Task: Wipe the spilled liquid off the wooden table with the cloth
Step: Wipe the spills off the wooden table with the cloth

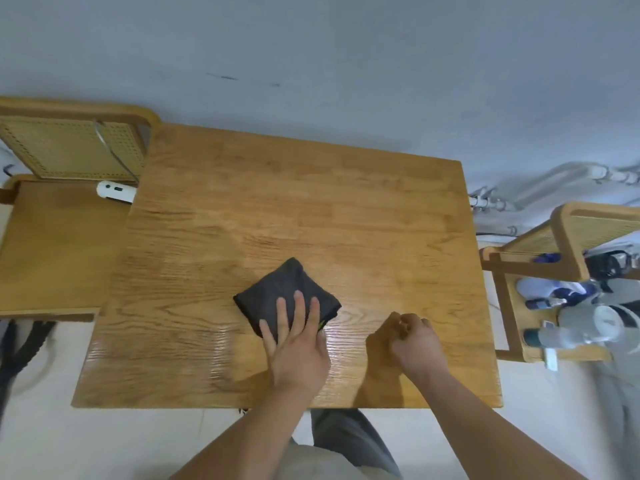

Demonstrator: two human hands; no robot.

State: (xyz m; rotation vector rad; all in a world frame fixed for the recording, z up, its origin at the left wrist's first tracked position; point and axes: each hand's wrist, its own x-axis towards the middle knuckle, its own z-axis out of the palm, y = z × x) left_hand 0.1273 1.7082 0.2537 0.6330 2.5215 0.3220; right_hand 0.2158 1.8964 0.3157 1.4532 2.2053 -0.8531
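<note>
Pressing down with left fingers (pixel 299 306), straight and slightly spread, on the near half of the folded dark cloth (pixel 287 289). Left hand (pixel 298 344) flat, with heel of palm off the cloth and over the table (pixel 311 202). Just right of it, not touching the cloth: right hand (pixel 412 337), curled into a loose fist, holding nothing, low over the wood. Cloth position: front-middle of the table, folded into a thick pad. Wet sheen (pixel 221 341) left of the left wrist and around the cloth's near corner; hard to tell spill from lamp glare. Judged mid-wipe. To do it well: keep pressure even across the pad, sweep in overlapping strokes through the sheen, pull inward from the front edge rather than pushing liquid off it, flip to a dry face once soaked.
</note>
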